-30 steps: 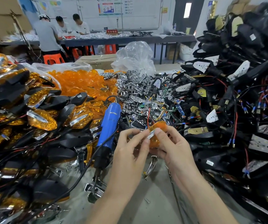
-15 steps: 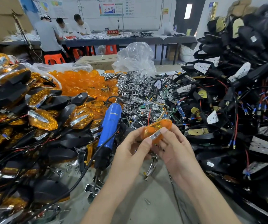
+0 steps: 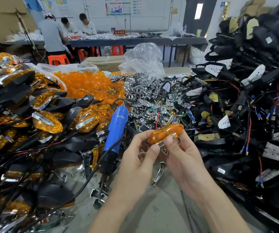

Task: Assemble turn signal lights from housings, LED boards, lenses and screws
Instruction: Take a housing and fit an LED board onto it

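Lens: the orange lens (image 3: pixel 164 132) is held up over the worktop (image 3: pixel 154 219), between both hands.
Left grip: the left hand (image 3: pixel 135 162) pinches the lens's near left end with its thumb and fingertips.
Right grip: the right hand (image 3: pixel 184 158) pinches the lower edge, beside a chrome strip (image 3: pixel 172 136).
Handling: probably light, stiff and glossy, so slippery. It looks like thin plastic that could scratch or crack, so hold it by the rim and not the face.
Worktop: grey, with a loose screw (image 3: pixel 154 208). A blue electric screwdriver (image 3: pixel 117 130) lies just left of the hands.
Piles: finished lights (image 3: pixel 46 121) to the left, loose lenses (image 3: pixel 88 83) and chrome parts (image 3: pixel 140 91) behind, wired black housings (image 3: pixel 236 106) to the right.
Room: a workshop, with people (image 3: pixel 54 36) at a far table.
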The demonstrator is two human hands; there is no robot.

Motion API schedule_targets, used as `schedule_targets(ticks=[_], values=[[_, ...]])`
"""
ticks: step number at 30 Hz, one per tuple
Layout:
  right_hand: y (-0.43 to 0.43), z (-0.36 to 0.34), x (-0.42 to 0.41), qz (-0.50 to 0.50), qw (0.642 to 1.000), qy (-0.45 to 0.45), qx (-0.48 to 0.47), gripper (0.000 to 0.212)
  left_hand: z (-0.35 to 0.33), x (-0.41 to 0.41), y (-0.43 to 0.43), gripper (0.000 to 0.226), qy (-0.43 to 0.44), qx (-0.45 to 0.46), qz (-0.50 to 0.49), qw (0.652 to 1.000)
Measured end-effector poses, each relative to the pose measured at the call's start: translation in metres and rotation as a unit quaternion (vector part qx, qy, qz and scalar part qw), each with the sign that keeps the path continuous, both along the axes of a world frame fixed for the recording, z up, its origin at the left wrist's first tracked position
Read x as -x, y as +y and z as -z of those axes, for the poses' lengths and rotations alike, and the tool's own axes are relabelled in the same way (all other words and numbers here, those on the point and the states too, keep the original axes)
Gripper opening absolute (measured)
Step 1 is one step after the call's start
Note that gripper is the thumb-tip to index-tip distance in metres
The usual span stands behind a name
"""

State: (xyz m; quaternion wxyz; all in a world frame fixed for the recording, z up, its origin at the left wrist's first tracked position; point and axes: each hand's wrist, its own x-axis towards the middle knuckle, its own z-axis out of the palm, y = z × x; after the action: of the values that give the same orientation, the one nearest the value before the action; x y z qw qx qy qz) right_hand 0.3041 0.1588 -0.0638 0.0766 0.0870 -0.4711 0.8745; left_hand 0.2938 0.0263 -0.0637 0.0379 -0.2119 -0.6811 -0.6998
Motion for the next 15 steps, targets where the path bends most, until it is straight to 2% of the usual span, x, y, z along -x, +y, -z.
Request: schedule_targets(ticks=[5,10,15], values=[[0.0015,0.0030,-0.0002,-0.002,1.000,-0.021,0.020,0.047,0.0003,-0.0036,-0.0013,0.020,0.037,0.045,0.003,0.998],[0.0030,0.0030,-0.0021,-0.021,0.999,-0.025,0.039,0.030,-0.0039,-0.0042,-0.0052,0.016,0.061,0.048,0.021,0.997],[0.0049,0.0015,-0.0037,-0.037,0.998,-0.025,0.054,0.027,-0.0043,-0.0042,-0.0066,0.019,0.058,0.037,0.033,0.997]])
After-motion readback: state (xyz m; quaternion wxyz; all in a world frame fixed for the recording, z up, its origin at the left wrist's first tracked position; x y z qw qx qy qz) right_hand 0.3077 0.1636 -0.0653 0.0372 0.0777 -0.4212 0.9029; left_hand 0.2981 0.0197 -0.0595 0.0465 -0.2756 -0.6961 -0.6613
